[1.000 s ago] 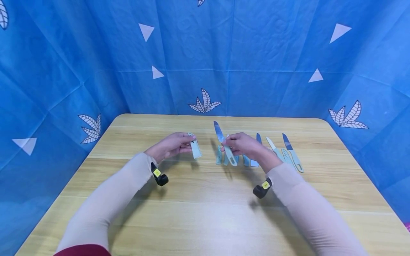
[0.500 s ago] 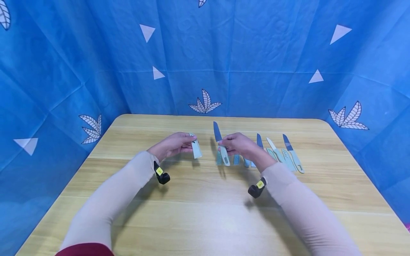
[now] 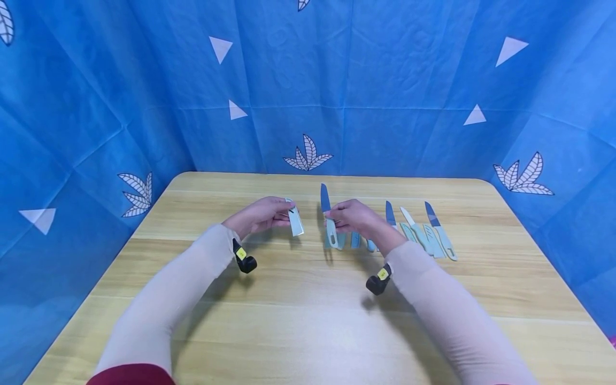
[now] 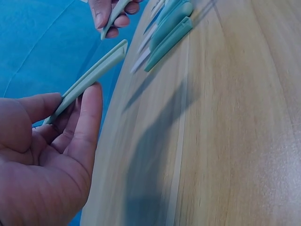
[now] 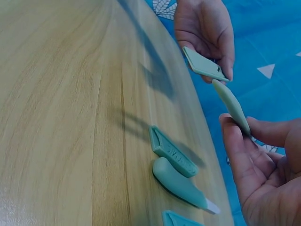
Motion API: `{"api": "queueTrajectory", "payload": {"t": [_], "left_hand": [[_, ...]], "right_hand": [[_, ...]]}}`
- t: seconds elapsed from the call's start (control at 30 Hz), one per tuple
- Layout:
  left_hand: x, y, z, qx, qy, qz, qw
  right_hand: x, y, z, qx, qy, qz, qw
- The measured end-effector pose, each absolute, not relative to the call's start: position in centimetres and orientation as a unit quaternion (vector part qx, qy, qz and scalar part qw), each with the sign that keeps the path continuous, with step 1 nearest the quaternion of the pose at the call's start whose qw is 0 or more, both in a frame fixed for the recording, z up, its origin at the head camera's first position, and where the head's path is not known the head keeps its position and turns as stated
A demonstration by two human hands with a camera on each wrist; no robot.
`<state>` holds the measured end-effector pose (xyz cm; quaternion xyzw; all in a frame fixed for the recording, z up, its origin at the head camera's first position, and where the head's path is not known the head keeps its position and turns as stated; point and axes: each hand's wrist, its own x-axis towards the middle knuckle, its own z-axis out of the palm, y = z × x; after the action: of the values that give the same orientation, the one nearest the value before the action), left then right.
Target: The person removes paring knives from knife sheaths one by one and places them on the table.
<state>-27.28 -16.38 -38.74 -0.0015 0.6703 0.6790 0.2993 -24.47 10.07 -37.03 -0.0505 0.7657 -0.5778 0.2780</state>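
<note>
My left hand [image 3: 264, 215] pinches a pale green knife sheath [image 3: 295, 220] above the table, its long end tipped toward me. Thumb and fingers press on its two faces in the left wrist view, where a slot shows along the sheath [image 4: 94, 75]. To the right, my right hand [image 3: 357, 216] holds a knife [image 3: 331, 235] between thumb and fingers near where handle meets blade. That blade [image 3: 325, 197] points away from me, bare. Sheath and knife are apart. The right wrist view shows the knife's pale green handle [image 5: 230, 104], while its blade is mostly hidden.
Below and right of the right hand lie several knives and sheaths, among them a dark-bladed knife [image 3: 445, 240], a white-bladed knife [image 3: 422, 238] and a sheath [image 5: 173, 153]. The wooden table [image 3: 289, 321] meets a blue curtain [image 3: 409, 80] at the back.
My right hand has moved left with the knife, and the blade has turned to point more straight away from me. The left hand has barely shifted with the sheath.
</note>
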Motion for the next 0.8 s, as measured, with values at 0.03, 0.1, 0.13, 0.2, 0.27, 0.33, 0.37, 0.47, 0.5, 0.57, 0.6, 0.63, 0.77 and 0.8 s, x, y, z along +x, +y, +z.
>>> {"api": "queueTrajectory", "payload": {"t": [0.03, 0.1, 0.13, 0.2, 0.27, 0.33, 0.37, 0.47, 0.5, 0.57, 0.6, 0.63, 0.77, 0.8], "left_hand": [[-27.3, -16.4, -38.7, -0.002, 0.670, 0.679, 0.299], [-27.4, -16.4, -38.7, -0.003, 0.670, 0.679, 0.300], [-27.4, -16.4, -38.7, -0.002, 0.670, 0.679, 0.301], [-27.4, -16.5, -38.7, 0.002, 0.672, 0.676, 0.303], [-27.5, -16.5, -38.7, 0.004, 0.674, 0.673, 0.305], [-27.7, -16.5, -38.7, 0.008, 0.678, 0.668, 0.307], [-27.7, -16.5, -38.7, 0.009, 0.680, 0.665, 0.307], [-27.9, -16.6, -38.8, 0.009, 0.687, 0.658, 0.307], [-28.0, -16.5, -38.8, 0.009, 0.688, 0.657, 0.307], [-28.1, -16.5, -38.9, 0.009, 0.690, 0.655, 0.307], [-28.2, -16.5, -38.9, 0.011, 0.692, 0.653, 0.308], [-28.2, -16.5, -38.9, 0.012, 0.692, 0.652, 0.308], [-28.4, -16.5, -38.9, 0.018, 0.694, 0.649, 0.312], [-28.5, -16.5, -38.9, 0.019, 0.696, 0.647, 0.313]], "right_hand": [[-24.5, 10.0, -37.1, -0.049, 0.765, -0.579, 0.277], [-24.6, 9.9, -37.1, -0.046, 0.764, -0.582, 0.276], [-24.6, 9.8, -37.2, -0.045, 0.763, -0.583, 0.275], [-24.7, 9.7, -37.2, -0.042, 0.763, -0.584, 0.274], [-24.8, 9.5, -37.3, -0.036, 0.762, -0.586, 0.271], [-24.8, 9.4, -37.4, -0.032, 0.763, -0.588, 0.267], [-24.8, 9.3, -37.4, -0.028, 0.762, -0.589, 0.266], [-24.9, 9.1, -37.6, -0.021, 0.761, -0.593, 0.262], [-24.9, 9.1, -37.6, -0.019, 0.761, -0.594, 0.261], [-25.0, 8.9, -37.9, -0.011, 0.757, -0.599, 0.259], [-25.1, 8.8, -38.0, -0.009, 0.756, -0.602, 0.258], [-25.2, 8.7, -38.1, -0.006, 0.754, -0.605, 0.257], [-25.3, 8.3, -38.2, 0.001, 0.744, -0.617, 0.255], [-25.2, 8.2, -38.2, 0.002, 0.742, -0.619, 0.255]]}}
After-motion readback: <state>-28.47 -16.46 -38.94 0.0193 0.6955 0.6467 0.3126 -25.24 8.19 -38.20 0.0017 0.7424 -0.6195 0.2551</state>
